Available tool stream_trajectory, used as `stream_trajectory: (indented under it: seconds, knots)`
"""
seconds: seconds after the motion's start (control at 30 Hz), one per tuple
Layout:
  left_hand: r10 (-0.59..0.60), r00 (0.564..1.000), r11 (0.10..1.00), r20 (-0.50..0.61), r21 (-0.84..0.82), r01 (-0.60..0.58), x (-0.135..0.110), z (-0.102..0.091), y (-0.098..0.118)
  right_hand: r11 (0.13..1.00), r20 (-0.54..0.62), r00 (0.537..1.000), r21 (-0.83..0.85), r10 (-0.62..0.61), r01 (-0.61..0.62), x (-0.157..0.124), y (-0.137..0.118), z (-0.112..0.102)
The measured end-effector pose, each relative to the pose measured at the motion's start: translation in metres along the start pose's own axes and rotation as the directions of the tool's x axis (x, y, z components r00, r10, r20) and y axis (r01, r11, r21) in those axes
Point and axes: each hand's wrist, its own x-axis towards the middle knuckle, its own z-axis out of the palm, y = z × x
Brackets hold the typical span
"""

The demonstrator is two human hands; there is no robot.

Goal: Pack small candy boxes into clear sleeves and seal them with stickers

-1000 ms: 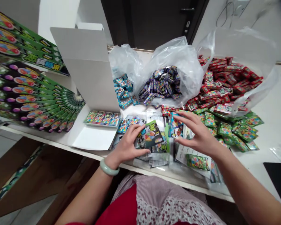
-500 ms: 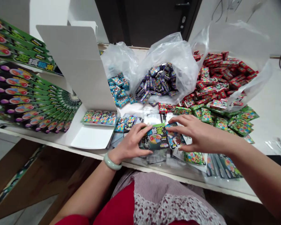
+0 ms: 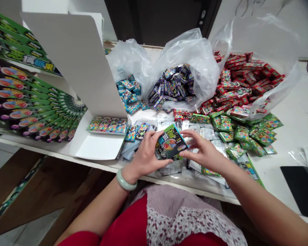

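My left hand grips a small green-and-black printed packet from its left side, thumb below and fingers above. A thin blue edge shows along the packet's right end; most of that blue piece is hidden. My right hand is closed round this right end, with fingertips at the upper corner and thumb at the lower one. Beneath both hands lie clear plastic sleeves with printed sheets. Just left of them are small blue and purple packs.
An open white box at left holds a row of small packs. Behind stand plastic bags with blue, purple and red boxes. Green packs lie right. Fanned printed cartons fill the far left.
The blue pack, earlier beside the green-and-black packet in my right hand, now shows only as a thin edge at its end. The packet is tilted, and my right hand has moved slightly left.
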Motion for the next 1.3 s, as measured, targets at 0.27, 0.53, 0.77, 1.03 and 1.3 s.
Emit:
stream_trajectory:
  seconds: [0.27,0.53,0.77,1.03,1.3]
  knots:
    - [-0.301,0.95,0.764,0.081,-0.575,0.291,-0.012,0.039,0.014,0.999,-0.024,0.999,-0.032,0.031,-0.032,-0.003,0.004,-0.007]
    - [-0.244,0.96,0.787,0.138,-0.55,0.279,-0.022,0.033,0.007,0.904,-0.508,0.823,0.428,0.255,-0.016,-0.031,0.021,0.046]
    - [-0.144,0.953,0.736,0.268,-0.615,0.284,-0.017,0.031,0.006,0.951,-0.487,0.854,0.308,0.184,-0.029,-0.048,0.031,0.057]
    - [-0.288,0.958,0.715,-0.004,-0.666,0.213,0.008,0.037,0.03,0.9,-0.257,0.945,0.428,0.203,-0.077,-0.042,0.016,0.016]
    - [-0.166,0.986,0.771,0.003,-0.623,0.132,0.009,0.027,0.035,0.963,-0.215,0.972,0.268,0.092,-0.031,-0.041,-0.001,0.012]
